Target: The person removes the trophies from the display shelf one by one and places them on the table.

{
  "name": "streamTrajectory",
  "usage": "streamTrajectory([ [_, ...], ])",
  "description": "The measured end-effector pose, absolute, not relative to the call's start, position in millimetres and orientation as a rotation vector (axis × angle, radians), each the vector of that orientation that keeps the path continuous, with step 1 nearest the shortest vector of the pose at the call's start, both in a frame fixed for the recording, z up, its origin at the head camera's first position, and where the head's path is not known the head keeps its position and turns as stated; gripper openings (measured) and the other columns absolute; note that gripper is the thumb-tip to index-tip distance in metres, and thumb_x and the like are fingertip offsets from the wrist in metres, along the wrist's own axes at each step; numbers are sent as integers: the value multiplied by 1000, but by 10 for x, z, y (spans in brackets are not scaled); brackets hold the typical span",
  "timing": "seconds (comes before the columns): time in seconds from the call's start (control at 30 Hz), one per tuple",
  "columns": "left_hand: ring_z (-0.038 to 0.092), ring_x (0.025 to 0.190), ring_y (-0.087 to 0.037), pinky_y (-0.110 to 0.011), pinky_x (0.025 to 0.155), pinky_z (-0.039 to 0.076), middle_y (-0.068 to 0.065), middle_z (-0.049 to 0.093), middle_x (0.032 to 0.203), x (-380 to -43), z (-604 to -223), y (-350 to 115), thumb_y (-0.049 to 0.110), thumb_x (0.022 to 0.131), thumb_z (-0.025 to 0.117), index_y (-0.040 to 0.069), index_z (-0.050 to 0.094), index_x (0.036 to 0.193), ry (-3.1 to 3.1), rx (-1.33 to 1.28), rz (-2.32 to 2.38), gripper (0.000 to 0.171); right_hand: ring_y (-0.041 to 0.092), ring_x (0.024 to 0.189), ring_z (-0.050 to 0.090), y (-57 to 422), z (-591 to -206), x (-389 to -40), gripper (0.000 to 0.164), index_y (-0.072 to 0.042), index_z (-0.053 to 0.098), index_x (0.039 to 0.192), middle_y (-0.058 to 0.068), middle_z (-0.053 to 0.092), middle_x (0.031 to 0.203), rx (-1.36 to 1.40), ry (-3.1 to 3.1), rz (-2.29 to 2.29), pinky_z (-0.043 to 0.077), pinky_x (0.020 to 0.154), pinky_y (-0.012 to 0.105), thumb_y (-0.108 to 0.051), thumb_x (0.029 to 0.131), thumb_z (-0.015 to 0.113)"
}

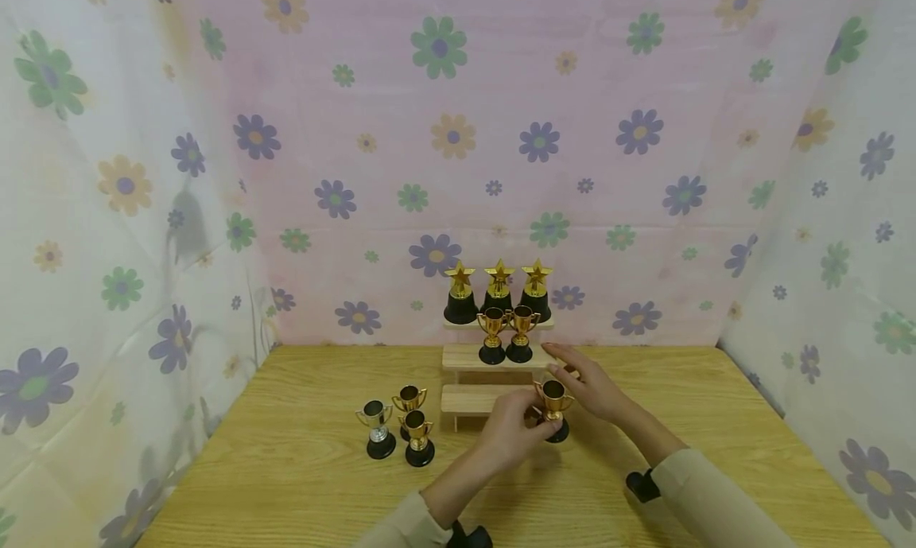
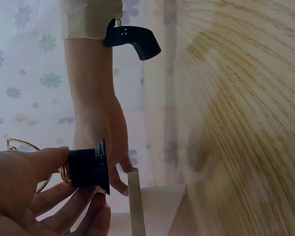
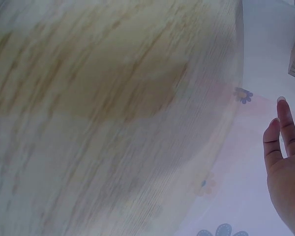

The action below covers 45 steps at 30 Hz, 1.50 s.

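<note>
My left hand (image 1: 510, 430) pinches a small gold trophy cup (image 1: 554, 397) with a black base, upright in front of the right end of a wooden tiered stand (image 1: 468, 401). Up close in the left wrist view, thumb and fingers grip the cup around its stem and black base (image 2: 86, 167). My right hand (image 1: 594, 385) reaches to the stand's right side, fingers extended, fingertips at the middle step's edge. Two gold cups (image 1: 492, 335) stand on that middle step. Three gold star trophies (image 1: 499, 281) with black bases line the top step. The bottom step holds nothing.
Left of the stand, a silver cup (image 1: 375, 429) and two gold cups (image 1: 417, 437) stand grouped on the wooden table (image 1: 300, 468). Flower-patterned cloth (image 1: 458, 190) encloses the back and both sides. A black camera mount (image 1: 642, 486) sits at the right wrist.
</note>
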State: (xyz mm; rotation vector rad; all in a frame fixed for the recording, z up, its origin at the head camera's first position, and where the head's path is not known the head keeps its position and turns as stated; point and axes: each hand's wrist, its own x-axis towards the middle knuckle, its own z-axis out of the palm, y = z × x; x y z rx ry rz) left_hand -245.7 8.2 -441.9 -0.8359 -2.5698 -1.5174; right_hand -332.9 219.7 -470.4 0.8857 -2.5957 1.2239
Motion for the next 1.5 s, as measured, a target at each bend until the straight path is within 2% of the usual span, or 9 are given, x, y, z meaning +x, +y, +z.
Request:
streamTrajectory([
  [0.2,63,84,-6,-21,72,51,5,71,96,-2493,-4463,135,13,93,76,7,76,106,-2578,-872,-1515,14,38,140,45,2188,-4702,-3322,50,-7,43,156,15,41,160,875,-2600,1228,48,100,56,-27,111,48],
  [0.3,62,81,-7,-19,69,49,6,71,93,-2511,-4499,167,13,92,77,8,76,104,-2593,-885,-1508,13,38,141,45,2194,-4698,-3313,50,-7,43,156,15,41,160,866,-2601,1225,48,99,56,-27,111,48],
  [0.43,64,83,-10,-19,70,48,7,71,92,-2522,-4552,201,13,91,79,9,75,103,-2611,-879,-1539,13,38,141,45,2200,-4694,-3308,49,-6,43,155,14,41,160,858,-2603,1209,49,99,56,-27,111,48],
  [0.6,62,82,-3,-19,71,49,6,72,93,-2531,-4613,221,12,91,79,9,75,102,-2615,-875,-1598,12,37,142,44,2197,-4688,-3308,49,-6,43,155,14,41,160,861,-2604,1210,48,100,56,-27,111,48],
  [0.77,61,83,-1,-19,72,49,9,71,92,-2558,-4671,244,14,91,79,10,75,100,-2651,-861,-1585,11,37,142,44,2195,-4693,-3308,49,-6,44,155,14,41,160,864,-2597,1212,49,99,55,-26,111,48],
  [1.0,62,81,-1,-18,70,49,4,73,91,-2564,-4719,269,13,90,80,7,75,101,-2666,-894,-1558,13,37,142,44,2193,-4702,-3324,49,-5,43,155,14,41,160,875,-2589,1190,49,99,54,-25,111,48],
  [1.23,61,81,-2,-17,70,47,7,72,93,-2548,-4771,291,12,90,81,9,76,103,-2679,-930,-1548,14,37,142,44,2190,-4718,-3347,48,-5,44,154,14,41,159,894,-2572,1184,50,99,53,-24,111,48],
  [1.5,63,82,-4,-16,69,48,1,73,92,-2528,-4775,314,10,89,81,6,76,98,-2691,-973,-1497,11,37,140,46,2189,-4735,-3353,47,-5,45,154,15,43,158,894,-2565,1183,51,98,51,-23,110,49],
])
